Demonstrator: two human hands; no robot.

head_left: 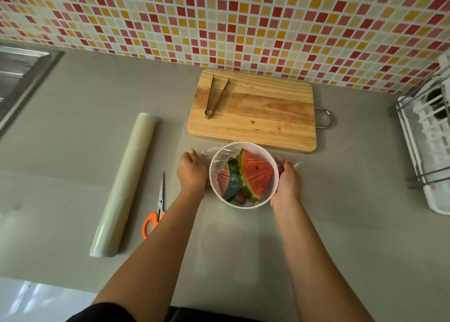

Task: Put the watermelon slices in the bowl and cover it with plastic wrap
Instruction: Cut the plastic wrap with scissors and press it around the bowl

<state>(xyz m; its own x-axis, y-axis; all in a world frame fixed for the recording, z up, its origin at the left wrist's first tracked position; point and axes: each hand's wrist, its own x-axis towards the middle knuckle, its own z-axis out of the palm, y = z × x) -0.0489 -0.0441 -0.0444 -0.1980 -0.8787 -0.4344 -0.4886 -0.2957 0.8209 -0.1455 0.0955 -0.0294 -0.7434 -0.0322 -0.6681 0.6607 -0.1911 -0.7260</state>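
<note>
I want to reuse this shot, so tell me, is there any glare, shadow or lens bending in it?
Head view: wide-angle bending curves the tiled wall and counter edge; faint glare streaks the plastic wrap over the bowl; soft shadow lies under the arms; the image is fairly sharp throughout.

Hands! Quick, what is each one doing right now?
Left hand: closed, pinching the plastic wrap down beside the bowl.
Right hand: curled against the bowl's other side, pressing wrap there.
</note>
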